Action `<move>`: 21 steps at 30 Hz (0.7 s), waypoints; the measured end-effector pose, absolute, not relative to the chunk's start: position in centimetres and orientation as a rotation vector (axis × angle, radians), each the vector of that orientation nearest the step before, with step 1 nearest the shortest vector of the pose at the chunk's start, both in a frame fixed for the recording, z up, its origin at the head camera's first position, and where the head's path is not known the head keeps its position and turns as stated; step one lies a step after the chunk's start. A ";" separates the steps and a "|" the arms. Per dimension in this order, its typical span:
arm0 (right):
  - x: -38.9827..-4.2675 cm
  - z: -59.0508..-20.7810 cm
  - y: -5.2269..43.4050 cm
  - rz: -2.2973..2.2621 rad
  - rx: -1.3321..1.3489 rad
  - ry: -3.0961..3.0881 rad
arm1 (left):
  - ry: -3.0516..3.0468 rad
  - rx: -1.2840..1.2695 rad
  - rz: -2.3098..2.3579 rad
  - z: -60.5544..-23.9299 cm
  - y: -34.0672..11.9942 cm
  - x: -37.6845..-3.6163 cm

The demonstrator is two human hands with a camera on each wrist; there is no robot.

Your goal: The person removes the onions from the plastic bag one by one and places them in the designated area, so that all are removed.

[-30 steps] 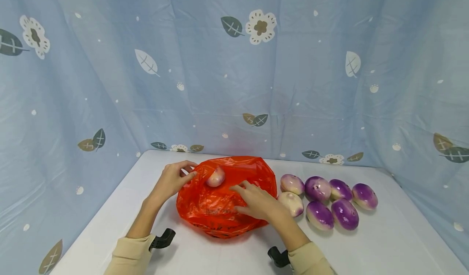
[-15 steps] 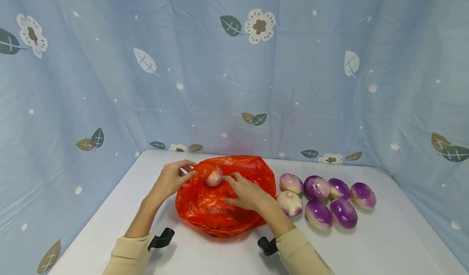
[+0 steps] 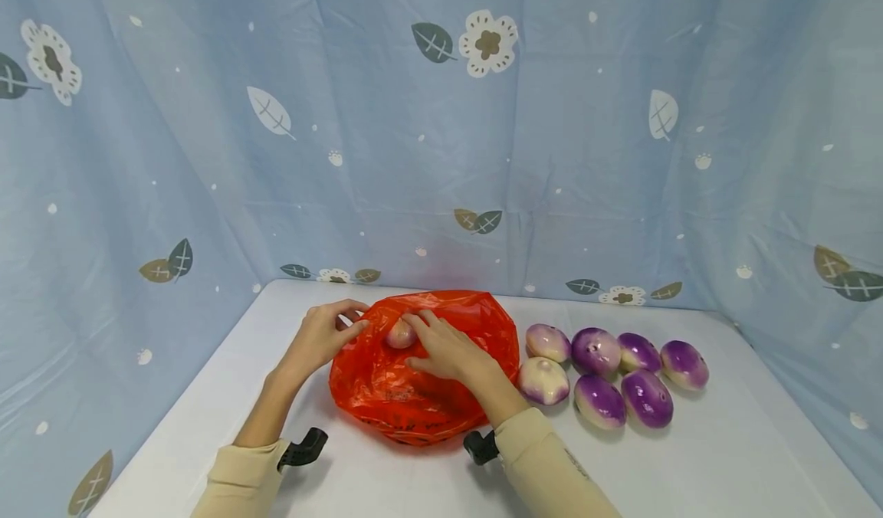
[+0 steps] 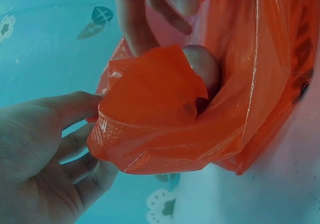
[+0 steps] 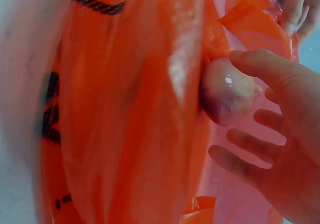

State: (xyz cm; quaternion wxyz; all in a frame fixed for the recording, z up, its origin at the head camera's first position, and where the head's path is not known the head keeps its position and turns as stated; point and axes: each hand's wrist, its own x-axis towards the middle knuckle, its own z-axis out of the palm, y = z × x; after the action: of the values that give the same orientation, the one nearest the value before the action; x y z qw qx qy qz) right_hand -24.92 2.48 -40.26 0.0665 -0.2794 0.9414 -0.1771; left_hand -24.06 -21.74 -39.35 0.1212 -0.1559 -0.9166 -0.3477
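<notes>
An orange plastic bag (image 3: 421, 384) lies on the white table (image 3: 690, 457), its mouth facing the back left. My left hand (image 3: 345, 326) pinches the bag's rim (image 4: 150, 114) between thumb and fingers and holds it up. A pale purple-white turnip (image 3: 400, 335) sits in the bag's mouth. My right hand (image 3: 422, 328) reaches over the bag with its fingers spread. Its thumb (image 5: 260, 64) touches the turnip (image 5: 227, 91), and the other fingers stay apart below it. The left wrist view shows the turnip (image 4: 202, 66) behind the raised flap.
Several purple-and-white turnips (image 3: 610, 368) lie in two rows on the table right of the bag. Blue patterned curtain (image 3: 441, 158) closes off the back and both sides. Bare table shows in front and to the far right.
My right hand has slid from the bag's top, back and left, to the turnip in the bag's mouth. The left hand keeps its hold on the rim.
</notes>
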 end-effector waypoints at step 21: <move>-25.7 -40.2 1.6 -0.525 -0.878 2.875 | -2.678 -0.443 -1.038 -39.3 -21.8 -24.0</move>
State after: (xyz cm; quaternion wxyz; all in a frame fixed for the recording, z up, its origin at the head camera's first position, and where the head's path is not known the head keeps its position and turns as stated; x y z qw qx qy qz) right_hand -25.73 1.63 -40.15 0.0449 -0.2874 0.9412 -0.1720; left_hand -24.02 -21.84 -39.32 0.1175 -0.1514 -0.9151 -0.3548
